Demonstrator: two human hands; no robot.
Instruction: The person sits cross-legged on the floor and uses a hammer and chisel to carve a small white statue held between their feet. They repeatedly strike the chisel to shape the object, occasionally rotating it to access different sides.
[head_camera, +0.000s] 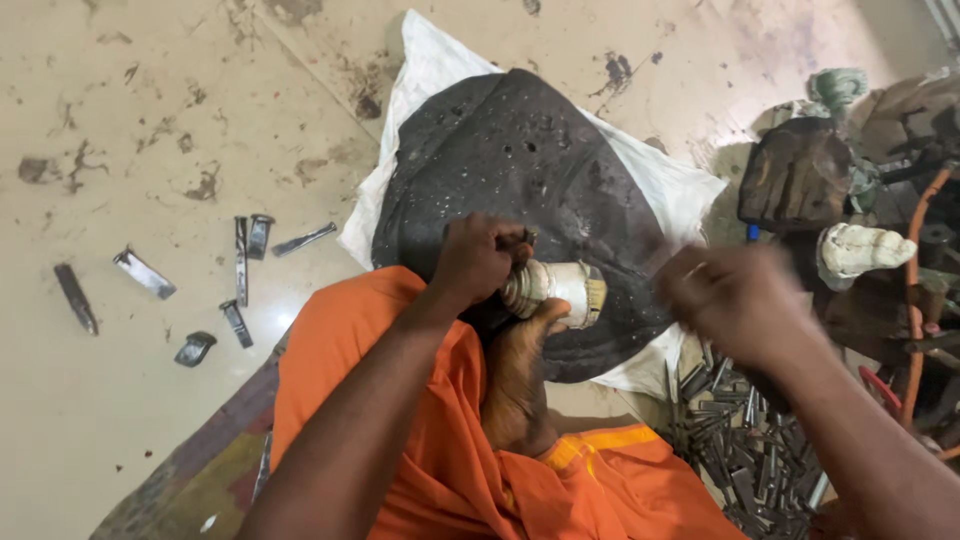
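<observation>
**Clerk:** Nearest the viewer, this side of the black pad (540, 160): orange cloth (430, 440) over the lap, and a bare foot (520, 380) rising from it. Purpose of the foot?

**Checker:** It seems to serve as a clamp. Its toes press against a cream cylinder with a ribbed metal end (555, 290), pinning it at the near edge of the pad so both hands stay free to work.

**Clerk:** Cylinder, orientation?

**Checker:** Long axis lies roughly level, left to right across the pad's near edge. Ribbed metal end points left, toward the left hand (478, 258); the frayed, paler end points right.

**Clerk:** Left hand, state?

**Checker:** Closed in a tight fist around a small dark tool, touching the cylinder's ribbed end. What kind of tool is too small to tell.

**Clerk:** Right hand (735, 300)?

**Checker:** Blurred by motion, just right of the cylinder and apart from it. Fingers look curled, but whether they grip anything I cannot tell.

**Clerk:** Right of the pad, near side?

**Checker:** A heap of small grey metal pieces (750, 450), close under the right forearm, likely within easy reach on purpose.

**Clerk:** Left of the pad?

**Checker:** Loose flat metal strips (240, 270) scattered over the stained floor (150, 100), well apart from the work.

**Clerk:** Under the pad?

**Checker:** A white sack (430, 60) spread beneath it, apparently shielding the floor.

**Clerk:** Farther right?

**Checker:** A second cream cylinder (860, 250) lying among dark clutter, beside an orange hose (915, 300).
</observation>
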